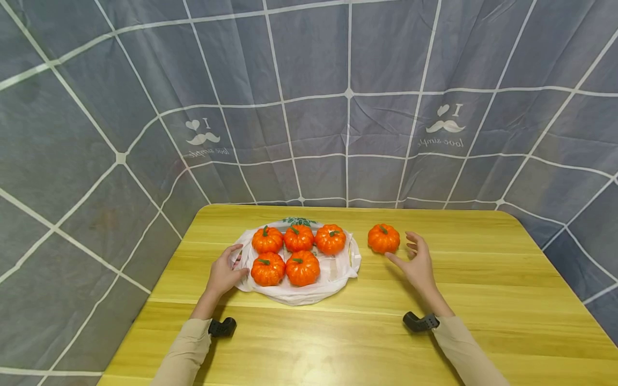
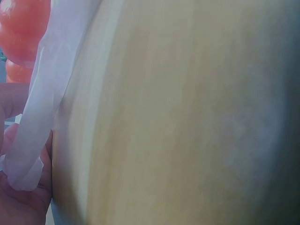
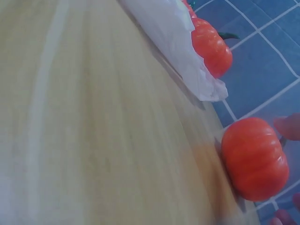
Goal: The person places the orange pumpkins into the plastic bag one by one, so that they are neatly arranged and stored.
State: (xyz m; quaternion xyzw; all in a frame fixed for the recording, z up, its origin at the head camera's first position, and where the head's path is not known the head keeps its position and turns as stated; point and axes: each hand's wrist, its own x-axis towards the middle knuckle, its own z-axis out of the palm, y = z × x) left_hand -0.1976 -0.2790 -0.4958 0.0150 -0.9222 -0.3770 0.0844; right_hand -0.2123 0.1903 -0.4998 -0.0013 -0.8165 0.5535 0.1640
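Note:
Several small orange pumpkins (image 1: 302, 268) with green stems sit on a white plastic bag (image 1: 333, 287) spread on the table. My left hand (image 1: 224, 273) is at the bag's left edge; a fold of the plastic (image 2: 23, 159) lies between its thumb and curled fingers, partly hiding them. To the right of the bag, one separate pumpkin (image 1: 383, 238) rests directly on the wood. My right hand (image 1: 418, 264) is beside it with thumb and fingers spread, the thumb tip close to its near side. Whether that thumb touches the pumpkin (image 3: 254, 159) I cannot tell.
The yellow wooden table (image 1: 309, 332) ends at a back edge against a grey curtain (image 1: 314, 128) with white grid lines. Each wrist wears a black strapped camera (image 1: 222, 327). Green print shows on the bag's far rim.

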